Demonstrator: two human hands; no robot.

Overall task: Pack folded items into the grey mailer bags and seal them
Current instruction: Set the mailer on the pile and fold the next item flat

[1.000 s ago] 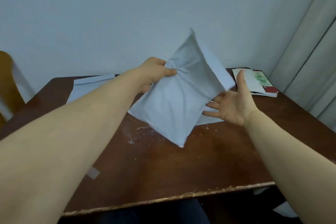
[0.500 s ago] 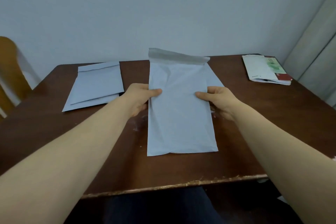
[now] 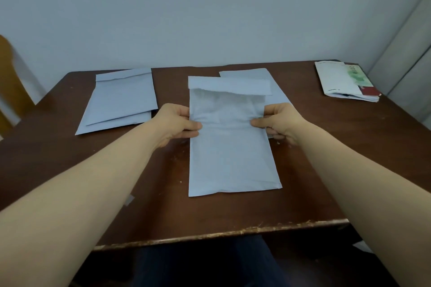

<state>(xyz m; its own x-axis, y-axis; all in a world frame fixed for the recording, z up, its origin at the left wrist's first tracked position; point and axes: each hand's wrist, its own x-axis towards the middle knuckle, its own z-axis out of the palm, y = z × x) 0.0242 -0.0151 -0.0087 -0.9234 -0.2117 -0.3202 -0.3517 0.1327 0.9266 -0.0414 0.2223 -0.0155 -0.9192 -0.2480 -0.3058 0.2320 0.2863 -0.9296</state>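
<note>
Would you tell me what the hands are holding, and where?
Both hands, left and right, pinch the grey mailer bag at its side edges.

**Both hands pinched at mid-reach**

Your two bare forearms run up from the lower corners and converge toward the centre. Your left hand (image 3: pixel 178 122) sits palm inward, thumb on top and pointing right, fingers curled beneath, closed in a pinch on the left edge of the grey mailer bag (image 3: pixel 229 147). Your right hand (image 3: pixel 278 121) mirrors it, thumb on top pointing left, fingers tucked under, pinching the right edge. Wrists level, both hands at the same height, well apart.
</note>
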